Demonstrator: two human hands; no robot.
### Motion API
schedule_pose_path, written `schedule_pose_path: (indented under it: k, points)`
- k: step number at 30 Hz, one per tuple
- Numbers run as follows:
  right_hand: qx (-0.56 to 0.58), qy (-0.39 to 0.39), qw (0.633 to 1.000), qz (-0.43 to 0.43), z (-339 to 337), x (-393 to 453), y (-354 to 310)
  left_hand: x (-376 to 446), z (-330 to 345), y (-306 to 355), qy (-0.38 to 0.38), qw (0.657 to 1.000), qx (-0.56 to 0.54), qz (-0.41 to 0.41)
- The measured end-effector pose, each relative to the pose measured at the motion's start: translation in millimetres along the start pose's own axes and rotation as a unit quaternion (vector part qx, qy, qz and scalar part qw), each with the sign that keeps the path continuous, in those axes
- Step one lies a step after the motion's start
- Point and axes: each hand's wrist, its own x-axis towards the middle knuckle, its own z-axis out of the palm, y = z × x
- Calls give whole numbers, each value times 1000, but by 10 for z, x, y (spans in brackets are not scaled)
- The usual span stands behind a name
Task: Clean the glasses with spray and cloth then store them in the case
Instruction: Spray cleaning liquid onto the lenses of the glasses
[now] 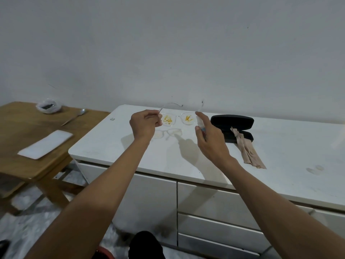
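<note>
Clear-framed glasses (178, 117) hang in the air above the white cabinet top (280, 146); both lenses carry yellow-orange smears. My left hand (144, 124) pinches the left temple arm near its hinge. My right hand (209, 135) holds a small clear spray bottle (199, 122) upright, index finger raised on its top, just right of the right lens. The glasses' shadow lies on the top below them. An open black glasses case (233, 126) sits to the right, with a beige cloth (246, 148) draped from it onto the top.
A wooden table (22, 146) stands lower at the left, holding a white flat pad (45, 143), a spoon (74, 117) and a plastic bag (49, 106). White drawers front the cabinet. A plain wall rises behind.
</note>
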Motion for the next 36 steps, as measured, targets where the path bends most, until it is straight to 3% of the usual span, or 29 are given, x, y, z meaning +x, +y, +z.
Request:
schedule_pose_path:
  k: [9, 36]
  points:
    - [-77, 42, 996, -28, 25, 64, -130, -27, 25, 16, 0, 1000, -4, -5]
    - [-120, 61, 991, -17, 128, 166, -105, -9, 3, 64, 5, 1000, -6, -5]
